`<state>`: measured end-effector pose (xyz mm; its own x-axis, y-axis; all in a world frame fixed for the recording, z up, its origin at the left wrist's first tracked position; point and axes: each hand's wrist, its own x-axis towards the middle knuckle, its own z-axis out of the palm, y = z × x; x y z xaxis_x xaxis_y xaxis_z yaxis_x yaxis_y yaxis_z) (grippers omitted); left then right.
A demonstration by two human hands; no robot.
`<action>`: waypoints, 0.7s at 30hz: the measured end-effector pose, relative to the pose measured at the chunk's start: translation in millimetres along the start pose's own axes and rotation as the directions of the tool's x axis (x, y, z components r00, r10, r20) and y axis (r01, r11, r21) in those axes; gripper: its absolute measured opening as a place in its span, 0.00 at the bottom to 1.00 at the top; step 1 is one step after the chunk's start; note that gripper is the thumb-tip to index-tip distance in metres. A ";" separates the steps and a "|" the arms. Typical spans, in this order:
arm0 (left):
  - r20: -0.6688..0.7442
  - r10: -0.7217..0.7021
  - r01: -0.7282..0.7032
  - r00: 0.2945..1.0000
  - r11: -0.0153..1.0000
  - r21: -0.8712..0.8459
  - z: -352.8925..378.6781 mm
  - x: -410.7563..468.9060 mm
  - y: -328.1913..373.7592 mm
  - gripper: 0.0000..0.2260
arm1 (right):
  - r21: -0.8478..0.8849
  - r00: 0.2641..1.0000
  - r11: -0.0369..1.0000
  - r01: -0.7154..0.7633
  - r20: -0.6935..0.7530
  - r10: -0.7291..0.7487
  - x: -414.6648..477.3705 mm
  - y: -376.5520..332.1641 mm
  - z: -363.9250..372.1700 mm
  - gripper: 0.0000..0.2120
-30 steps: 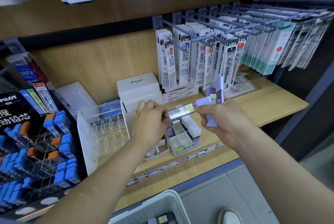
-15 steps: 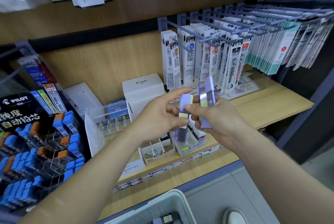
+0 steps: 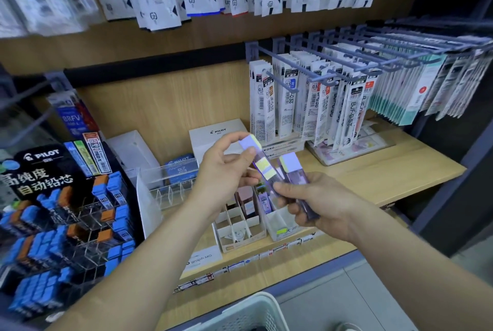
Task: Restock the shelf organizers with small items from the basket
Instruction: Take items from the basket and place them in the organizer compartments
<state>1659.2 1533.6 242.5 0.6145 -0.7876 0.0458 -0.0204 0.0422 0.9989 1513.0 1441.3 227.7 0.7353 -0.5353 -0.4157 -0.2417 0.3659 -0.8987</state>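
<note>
My left hand (image 3: 224, 170) pinches a slim purple lead case (image 3: 260, 162) with a lilac cap and a yellow label, tilted over the shelf. My right hand (image 3: 317, 202) grips a second purple lead case (image 3: 294, 178) beside the first, and its fingers also touch the first case's lower end. Below the hands stand two small white divided organizers: a cardboard one (image 3: 240, 226) and a plastic one (image 3: 282, 224), each with a few items in the back cells. The white basket (image 3: 250, 312) shows its rim at the bottom edge.
A black Pilot lead display (image 3: 61, 213) with blue and orange cases fills the left. A clear acrylic organizer (image 3: 170, 189) and white Pilot box (image 3: 218, 135) stand behind. Refill packs (image 3: 314, 106) hang on pegs to the right. The wooden shelf (image 3: 386, 175) extends right.
My left hand has taken one purple case and lifted it up and left, tilting it. The right hand has dropped a little lower with the other case.
</note>
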 end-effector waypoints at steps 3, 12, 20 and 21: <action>-0.005 0.010 -0.010 1.000 0.998 0.070 -2.6 1.2 -1.1 0.04 | -0.206 0.997 0.977 0.058 -0.039 -0.068 4.6 10.6 0.1 0.04; -0.185 0.119 -0.055 0.975 0.947 0.317 -39.2 18.8 16.0 0.02 | -0.057 0.962 0.996 0.063 -0.264 -0.076 11.3 -12.8 -24.8 0.11; -0.161 0.174 -0.029 0.972 0.762 0.647 -68.8 15.7 15.5 0.04 | 0.003 0.973 0.992 0.125 -0.196 -0.121 5.3 -11.8 -23.3 0.05; -0.152 0.187 -0.033 0.971 0.728 0.684 -70.0 15.2 11.8 0.04 | -0.010 0.972 0.992 0.124 -0.200 -0.124 5.2 -12.2 -20.8 0.06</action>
<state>1723.5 1565.1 254.3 0.7123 -0.6632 0.2298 -0.5751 -0.3637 0.7328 1506.5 1418.3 233.6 0.6176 -0.7181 -0.3208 -0.1546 0.2891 -0.9447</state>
